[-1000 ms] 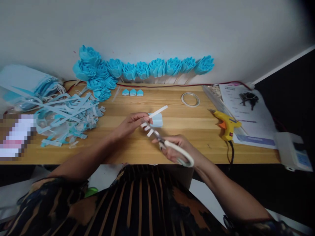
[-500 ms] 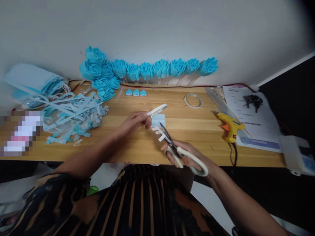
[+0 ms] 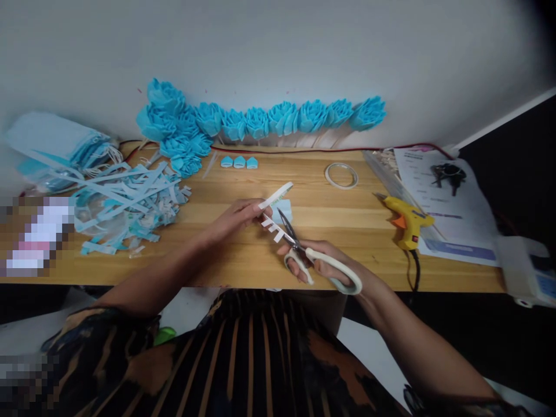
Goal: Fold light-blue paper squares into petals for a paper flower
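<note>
**One white strip (image 3: 276,196), one pair of scissors (image 3: 299,248), both held mid-frame**

Strip was noted at the centre of the frame, pinched near its lower end between the thumb and fingers of the left hand (image 3: 243,215); its upper end was left free and slanted up to the right, slightly curved. Greenish print was seen along one edge. How far the strip ran inside the grip could not be told.

Scissors were held just right of centre by the right hand (image 3: 324,255), its fingers closed about the pale handle loops; the blades were spread apart. Several short white pieces (image 3: 273,228) were seen in a row along the lower blade, their ends hanging past it. A light-blue piece (image 3: 285,212) was laid flat on the table (image 3: 243,263), just beyond the blades.

Handling, as judged: strip very light, thin and bendy, easily creased; probably tacky on one face, so best taken by the edges close to one end. The short pieces were thought likely to curl or cling to skin, and best lifted by a hanging corner. Scissors were judged rigid and much the heavier, to be held by the loops only, with fingertips kept off the blades.

Also recorded: a tape ring (image 3: 341,186) right of centre, a yellow glue gun (image 3: 408,225) at the right, three small blue folded pieces (image 3: 239,163) in the upper middle.
</note>
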`<state>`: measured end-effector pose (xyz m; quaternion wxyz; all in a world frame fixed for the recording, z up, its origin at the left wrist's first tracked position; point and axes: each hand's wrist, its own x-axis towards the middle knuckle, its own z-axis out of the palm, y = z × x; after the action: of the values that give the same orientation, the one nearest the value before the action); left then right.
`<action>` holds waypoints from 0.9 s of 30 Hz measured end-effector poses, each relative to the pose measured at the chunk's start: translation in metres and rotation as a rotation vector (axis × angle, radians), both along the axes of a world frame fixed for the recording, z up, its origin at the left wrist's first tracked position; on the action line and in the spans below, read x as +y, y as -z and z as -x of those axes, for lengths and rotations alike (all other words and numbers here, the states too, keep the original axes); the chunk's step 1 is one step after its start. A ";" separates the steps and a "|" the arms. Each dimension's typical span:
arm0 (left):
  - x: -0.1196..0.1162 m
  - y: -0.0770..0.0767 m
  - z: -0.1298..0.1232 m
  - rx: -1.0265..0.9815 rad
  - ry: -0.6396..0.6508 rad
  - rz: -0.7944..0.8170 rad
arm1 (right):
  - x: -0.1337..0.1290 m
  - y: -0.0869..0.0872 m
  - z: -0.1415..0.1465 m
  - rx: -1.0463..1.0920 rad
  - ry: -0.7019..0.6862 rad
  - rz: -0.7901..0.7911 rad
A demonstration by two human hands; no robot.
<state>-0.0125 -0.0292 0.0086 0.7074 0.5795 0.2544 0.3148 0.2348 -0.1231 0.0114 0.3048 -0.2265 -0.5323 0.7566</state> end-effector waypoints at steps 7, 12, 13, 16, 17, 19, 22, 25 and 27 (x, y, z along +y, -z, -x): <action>-0.006 -0.016 0.001 0.101 0.006 -0.094 | 0.007 0.001 0.003 0.030 0.010 -0.018; -0.005 -0.022 0.002 0.187 0.049 -0.209 | 0.011 -0.003 0.012 0.036 0.018 -0.012; -0.004 -0.022 0.002 0.181 0.052 -0.211 | 0.012 -0.004 0.013 0.038 0.028 -0.016; -0.003 -0.018 0.003 0.160 0.046 -0.205 | 0.016 -0.005 0.016 0.038 0.036 -0.030; -0.003 -0.017 0.003 0.156 0.048 -0.206 | 0.017 -0.005 0.017 0.039 0.033 -0.032; -0.003 -0.017 0.003 0.151 0.057 -0.213 | 0.019 -0.005 0.017 0.043 0.028 -0.039; -0.003 -0.017 0.003 0.151 0.065 -0.214 | 0.021 -0.004 0.018 0.052 0.026 -0.048; -0.003 -0.017 0.003 0.162 0.056 -0.206 | 0.021 -0.003 0.019 0.076 0.024 -0.048; -0.004 -0.017 0.002 0.169 0.051 -0.209 | 0.021 -0.001 0.020 0.093 0.027 -0.047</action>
<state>-0.0149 -0.0327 0.0256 0.6270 0.6809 0.2640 0.2714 0.2146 -0.1017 0.0128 0.3444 -0.1910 -0.5321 0.7495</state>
